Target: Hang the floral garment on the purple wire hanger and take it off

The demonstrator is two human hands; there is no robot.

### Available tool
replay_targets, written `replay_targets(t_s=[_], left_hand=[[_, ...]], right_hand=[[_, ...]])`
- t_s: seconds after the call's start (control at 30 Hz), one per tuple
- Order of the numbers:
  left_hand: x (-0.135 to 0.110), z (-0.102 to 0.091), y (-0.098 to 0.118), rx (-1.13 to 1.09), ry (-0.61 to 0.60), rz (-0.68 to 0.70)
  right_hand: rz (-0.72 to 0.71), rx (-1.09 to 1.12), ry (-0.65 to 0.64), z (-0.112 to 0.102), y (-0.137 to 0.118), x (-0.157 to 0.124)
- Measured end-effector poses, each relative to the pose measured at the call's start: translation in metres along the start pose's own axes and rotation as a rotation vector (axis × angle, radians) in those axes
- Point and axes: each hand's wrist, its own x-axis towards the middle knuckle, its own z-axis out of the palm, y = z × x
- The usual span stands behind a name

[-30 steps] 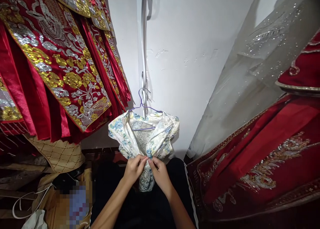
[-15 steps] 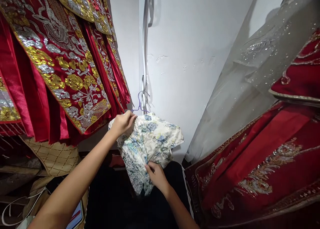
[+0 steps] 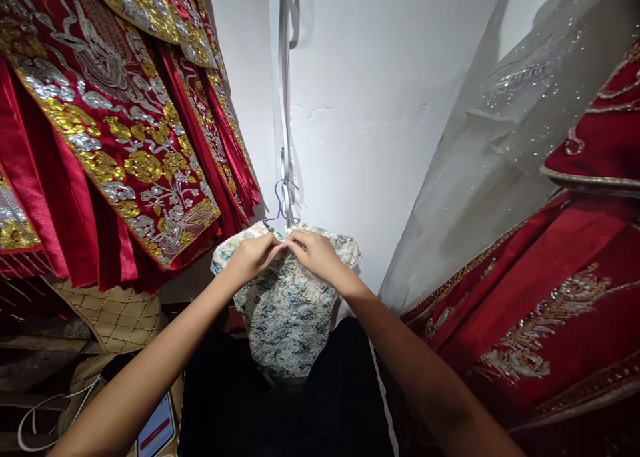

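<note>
A small cream dress with a blue floral print (image 3: 286, 314) hangs on a thin purple wire hanger (image 3: 281, 204) against the white wall. My left hand (image 3: 253, 255) and my right hand (image 3: 309, 251) meet at the dress's collar, just below the hanger hook. Both hands have their fingers closed and pinch the fabric at the neckline. The lower part of the dress hangs straight down over my dark lap.
Red garments with gold and silver embroidery (image 3: 115, 130) hang at the left. More red embroidered cloth (image 3: 540, 310) and a sheer sequined veil (image 3: 500, 137) fill the right. A phone (image 3: 156, 430) and a white cable (image 3: 45, 410) lie at the lower left.
My hands left the bunched lower fabric; first the left, then the right rose to the collar. The dress now hangs flat instead of gathered up.
</note>
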Motion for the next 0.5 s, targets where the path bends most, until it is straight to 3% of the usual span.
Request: replay_targets(t_s=[0.17,0.23,0.37,0.43,0.5], left_hand=[[-0.017,0.025,0.001,0.072,0.013,-0.002],[-0.029,0.042,0.005,0.061,-0.066,-0.020],[-0.055,0.063,0.019,0.019,-0.234,-0.028],[-0.057,0.061,0.023,-0.008,-0.185,-0.077],[-0.046,0.052,0.019,-0.004,-0.014,-0.190]], right_hand=[[0.017,-0.007,0.066,0.007,-0.005,0.005],[0.061,0.092,0.140,0.001,-0.009,0.010],[0.139,0.303,0.280,-0.038,0.000,0.009],[0.181,0.444,0.253,-0.065,0.016,-0.006],[0.273,0.677,0.212,-0.086,0.035,-0.030]])
